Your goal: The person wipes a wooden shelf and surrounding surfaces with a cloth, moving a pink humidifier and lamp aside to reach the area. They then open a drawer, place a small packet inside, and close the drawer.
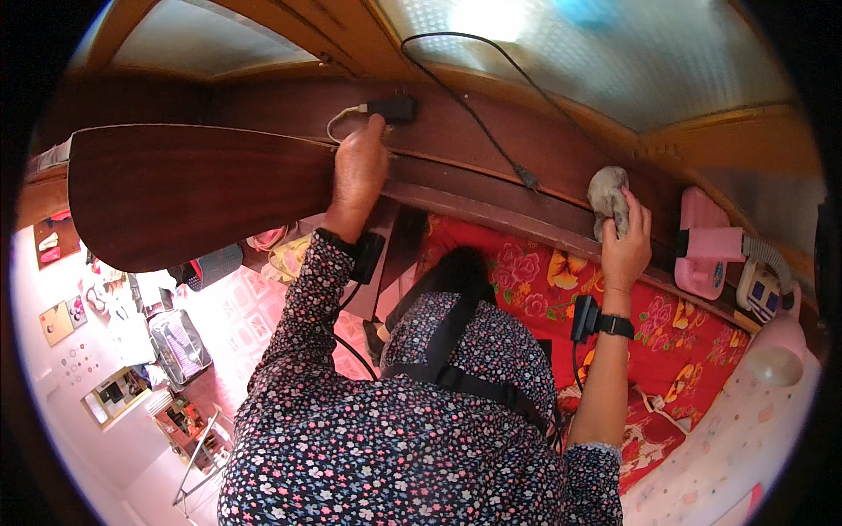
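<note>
My left hand (pixel 360 167) reaches to the wooden window ledge (pixel 460 141), with a fingertip against a black power adapter (pixel 391 109) that has a white cable plugged in. Its other fingers are mostly hidden, so a grip on the adapter cannot be told. My right hand (pixel 625 240) holds a crumpled grey cloth (pixel 608 194) against the ledge further right. Between my hands, a black cord (pixel 483 125) loops up over the window glass, its plug (pixel 527 177) lying at the ledge's front edge.
A dark wooden panel (pixel 197 197) with a rounded corner juts out at left. A pink lamp's base (pixel 702 243) and a small white device (pixel 760 292) stand at the ledge's right end. Red flowered bedding (pixel 526 283) lies below the ledge. A frosted window (pixel 592 59) rises behind.
</note>
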### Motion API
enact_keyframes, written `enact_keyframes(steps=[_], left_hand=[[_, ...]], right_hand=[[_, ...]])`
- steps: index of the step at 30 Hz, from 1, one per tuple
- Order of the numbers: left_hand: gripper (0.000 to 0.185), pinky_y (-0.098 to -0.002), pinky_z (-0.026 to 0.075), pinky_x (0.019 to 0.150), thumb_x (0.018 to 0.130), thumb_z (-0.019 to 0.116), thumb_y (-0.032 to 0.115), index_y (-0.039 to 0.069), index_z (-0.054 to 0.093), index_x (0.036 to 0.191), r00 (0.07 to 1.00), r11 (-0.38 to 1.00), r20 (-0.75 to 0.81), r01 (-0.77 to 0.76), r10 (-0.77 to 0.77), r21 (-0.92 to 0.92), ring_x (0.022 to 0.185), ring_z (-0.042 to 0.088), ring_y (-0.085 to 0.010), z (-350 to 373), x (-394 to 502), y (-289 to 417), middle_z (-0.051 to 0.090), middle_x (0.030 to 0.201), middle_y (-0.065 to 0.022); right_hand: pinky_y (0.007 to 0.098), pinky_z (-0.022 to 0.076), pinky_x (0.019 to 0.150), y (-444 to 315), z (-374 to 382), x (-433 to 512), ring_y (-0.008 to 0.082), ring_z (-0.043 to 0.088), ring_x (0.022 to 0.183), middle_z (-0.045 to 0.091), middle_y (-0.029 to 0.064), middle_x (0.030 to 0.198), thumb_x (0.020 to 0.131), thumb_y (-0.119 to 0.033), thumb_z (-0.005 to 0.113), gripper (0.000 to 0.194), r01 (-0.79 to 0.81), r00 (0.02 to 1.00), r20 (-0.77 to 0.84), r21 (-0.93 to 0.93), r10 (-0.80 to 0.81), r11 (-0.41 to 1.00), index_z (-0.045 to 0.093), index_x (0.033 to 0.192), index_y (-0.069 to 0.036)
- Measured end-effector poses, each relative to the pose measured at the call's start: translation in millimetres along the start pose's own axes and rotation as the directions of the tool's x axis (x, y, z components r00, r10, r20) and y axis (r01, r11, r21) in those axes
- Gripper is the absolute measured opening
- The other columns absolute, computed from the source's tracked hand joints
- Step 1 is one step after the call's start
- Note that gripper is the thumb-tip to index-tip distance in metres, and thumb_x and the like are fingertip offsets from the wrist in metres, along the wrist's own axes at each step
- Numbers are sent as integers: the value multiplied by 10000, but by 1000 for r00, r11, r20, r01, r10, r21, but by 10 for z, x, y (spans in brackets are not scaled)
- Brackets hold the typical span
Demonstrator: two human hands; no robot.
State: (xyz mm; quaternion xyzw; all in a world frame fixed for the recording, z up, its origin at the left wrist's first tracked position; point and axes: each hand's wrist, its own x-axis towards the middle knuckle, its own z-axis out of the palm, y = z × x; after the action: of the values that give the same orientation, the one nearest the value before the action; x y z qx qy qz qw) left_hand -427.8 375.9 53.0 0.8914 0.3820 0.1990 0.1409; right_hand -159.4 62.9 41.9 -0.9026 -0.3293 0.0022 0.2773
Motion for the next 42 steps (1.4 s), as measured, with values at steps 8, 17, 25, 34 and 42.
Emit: enact_keyframes(steps=[8,17,25,34,42], left_hand=[[195,-498,492,746,860,548,-22,-21,559,1055,988,977,-39,-142,150,157,871,595,-449,-170,171,-141,623,871,-237],[257,-449,558,773,823,638,0,41,626,1077,999,884,21,-36,30,466,859,656,-395,106,487,-186,595,1008,-226],[132,-436,562,740,882,593,57,39,652,998,999,892,14,28,-38,451,845,671,-380,215,589,-457,625,957,-222],[186,-462,523,795,895,608,141,40,589,1051,990,927,24,-137,137,350,952,642,-382,-407,630,306,654,1004,-212],[250,-340,533,708,766,676,-38,3,649,1010,946,981,-293,-170,138,-89,791,669,-300,-1730,277,1109,665,945,-153]], right_hand=[[429,546,819,-6,38,8,324,642,1031,594,71,1212,801,-107,631,493,10,1000,-28,-35,-11,999,596,1277,-231],[437,552,832,-37,10,-4,330,639,1049,589,62,1231,812,-129,630,490,32,999,-38,-43,-33,999,584,1288,-237],[432,551,831,-14,12,1,324,636,1058,581,59,1248,814,-148,634,485,12,1000,-17,-50,-12,999,578,1288,-239],[434,554,804,37,57,0,327,640,1043,580,59,1258,820,-174,626,480,13,999,-31,-66,-15,998,574,1291,-252],[443,551,779,72,87,17,327,649,1001,591,40,1235,818,-180,623,465,15,999,-42,-55,-18,998,584,1277,-241]])
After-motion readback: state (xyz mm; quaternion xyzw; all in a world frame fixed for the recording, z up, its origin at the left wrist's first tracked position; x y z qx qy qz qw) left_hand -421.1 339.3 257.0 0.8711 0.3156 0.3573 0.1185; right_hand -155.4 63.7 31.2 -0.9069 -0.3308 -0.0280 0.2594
